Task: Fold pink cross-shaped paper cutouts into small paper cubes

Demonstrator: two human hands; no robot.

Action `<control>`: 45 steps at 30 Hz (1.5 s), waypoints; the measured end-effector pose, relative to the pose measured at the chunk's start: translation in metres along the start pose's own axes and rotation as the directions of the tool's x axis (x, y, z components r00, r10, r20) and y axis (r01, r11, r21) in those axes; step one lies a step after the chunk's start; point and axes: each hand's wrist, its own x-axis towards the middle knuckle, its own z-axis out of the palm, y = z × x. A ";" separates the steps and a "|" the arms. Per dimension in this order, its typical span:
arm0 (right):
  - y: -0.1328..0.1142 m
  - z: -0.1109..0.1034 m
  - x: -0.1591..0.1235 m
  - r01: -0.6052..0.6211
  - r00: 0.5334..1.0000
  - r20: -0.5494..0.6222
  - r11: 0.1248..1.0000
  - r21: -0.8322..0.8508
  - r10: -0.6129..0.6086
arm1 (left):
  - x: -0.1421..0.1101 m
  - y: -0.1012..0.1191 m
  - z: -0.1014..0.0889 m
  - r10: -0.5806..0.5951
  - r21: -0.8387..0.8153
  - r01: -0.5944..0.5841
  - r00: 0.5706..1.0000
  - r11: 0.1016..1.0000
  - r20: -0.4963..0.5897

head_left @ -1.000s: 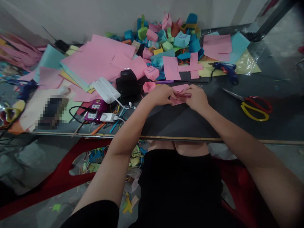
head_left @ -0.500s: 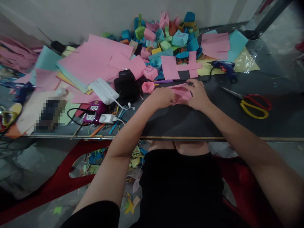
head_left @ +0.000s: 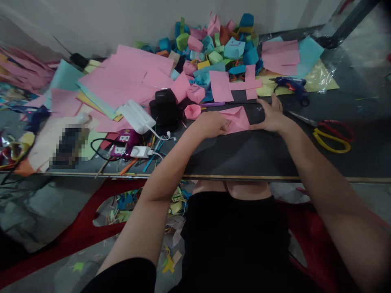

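A creased pink sheet of paper (head_left: 240,119) lies partly folded on the dark table in front of me. My left hand (head_left: 213,124) is closed on its left edge, fingers curled over the paper. My right hand (head_left: 271,115) is just right of the sheet, fingers spread, with the thumb close to the paper's right edge; whether it touches I cannot tell. Beyond the left hand sits a small pink folded paper cup (head_left: 192,111), and behind the sheet lies a purple pen (head_left: 213,104).
Scissors (head_left: 331,134) with red and yellow handles and a blue glue gun (head_left: 290,86) lie to the right. A heap of folded paper shapes (head_left: 214,53) stands at the back. Leftward are pink sheets (head_left: 137,69), a white power bank (head_left: 137,116) and a purple power socket (head_left: 126,143).
My right hand has let go of the pink paper and moved right, its fingers spreading. The sheet now lies flatter, while my left hand keeps its hold. The view has shifted slightly.
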 end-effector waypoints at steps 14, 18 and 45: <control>-0.051 -0.015 -0.018 0.307 0.949 0.027 0.944 0.124 -0.313 | 0.011 -0.010 0.006 0.203 -0.048 -0.210 0.972 0.977 -0.117; -0.051 -0.010 -0.017 0.289 0.956 0.023 0.951 0.115 -0.293 | 0.010 -0.008 0.012 0.167 -0.004 -0.170 0.971 0.985 -0.171; -0.051 -0.004 -0.018 0.235 0.971 0.000 0.954 0.186 -0.239 | 0.006 0.038 0.013 -0.127 0.167 0.134 0.991 0.977 -0.051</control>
